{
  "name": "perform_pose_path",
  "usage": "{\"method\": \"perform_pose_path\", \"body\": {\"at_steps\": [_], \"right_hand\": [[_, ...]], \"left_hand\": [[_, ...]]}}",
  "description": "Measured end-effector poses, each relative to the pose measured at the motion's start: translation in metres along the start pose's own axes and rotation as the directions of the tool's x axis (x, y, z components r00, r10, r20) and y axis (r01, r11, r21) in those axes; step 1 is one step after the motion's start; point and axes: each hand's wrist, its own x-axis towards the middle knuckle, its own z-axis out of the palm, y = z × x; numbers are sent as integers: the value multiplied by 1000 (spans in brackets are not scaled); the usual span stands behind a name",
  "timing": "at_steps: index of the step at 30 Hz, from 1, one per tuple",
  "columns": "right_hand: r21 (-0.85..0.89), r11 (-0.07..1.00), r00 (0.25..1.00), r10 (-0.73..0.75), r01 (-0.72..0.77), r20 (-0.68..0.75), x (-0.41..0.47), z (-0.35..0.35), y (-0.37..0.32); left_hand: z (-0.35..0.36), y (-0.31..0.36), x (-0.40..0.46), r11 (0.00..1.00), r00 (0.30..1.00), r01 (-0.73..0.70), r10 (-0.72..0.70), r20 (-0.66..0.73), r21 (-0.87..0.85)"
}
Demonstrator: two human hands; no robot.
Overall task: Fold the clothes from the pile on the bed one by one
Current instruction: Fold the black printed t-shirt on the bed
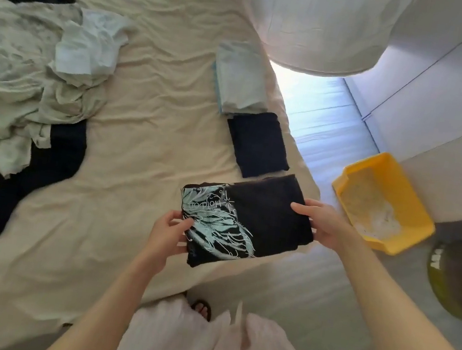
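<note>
Head view, looking down over a bed: a person holds a folded black T-shirt with a pale teal leaf print [241, 223] between both hands above the bed's near right corner. The left hand [167, 233] grips the printed end, thumb on top and fingers curled out of sight beneath; the right hand [322, 222] pinches the plain black end the same way, its fingers likewise hidden under the cloth. Lettering on the print is too small and turned to read with confidence.

Along the right edge of the cream wrinkled bedsheet [140, 130] lie a folded dark navy garment [258, 144] and, just beyond and touching it, a folded stack of pale blue-green cloth [240, 82]. Near the left edge sits the loose pile of pale green and white crumpled clothes [30, 61], cut off by the frame; how many pieces it holds cannot be told. Dark navy trousers [9, 194] run out from under it toward the near left corner, partly covered.

On the floor right of the bed stands a yellow plastic rectangular tray [383, 199] holding pale, grainy material, blurred. A round olive-green object [461, 281] beside it is cut off at the frame. A white rounded pillow [323, 23] fills the far right corner.
</note>
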Motion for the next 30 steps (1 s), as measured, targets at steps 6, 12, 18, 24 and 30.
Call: {"method": "perform_pose_path", "body": {"at_steps": [6, 12, 18, 24, 30], "right_hand": [[-106, 994, 997, 16, -24, -72, 33, -60, -16], [-415, 887, 978, -203, 202, 41, 100, -105, -107], [-695, 554, 888, -262, 459, 378, 197, -89, -192], [-711, 366, 800, -282, 600, 530, 260, -44, -231], [-774, 257, 726, -594, 579, 346, 321, -16, -212]], "left_hand": [[66, 6, 34, 993, 991, 108, -112, 77, 50], [135, 2, 60, 953, 971, 231, -212, 112, -194], [217, 4, 91, 767, 966, 246, -247, 81, -592], [250, 12, 120, 581, 976, 80, -209, -54, -810], [265, 16, 157, 873, 980, 154, -194, -38, -463]]}}
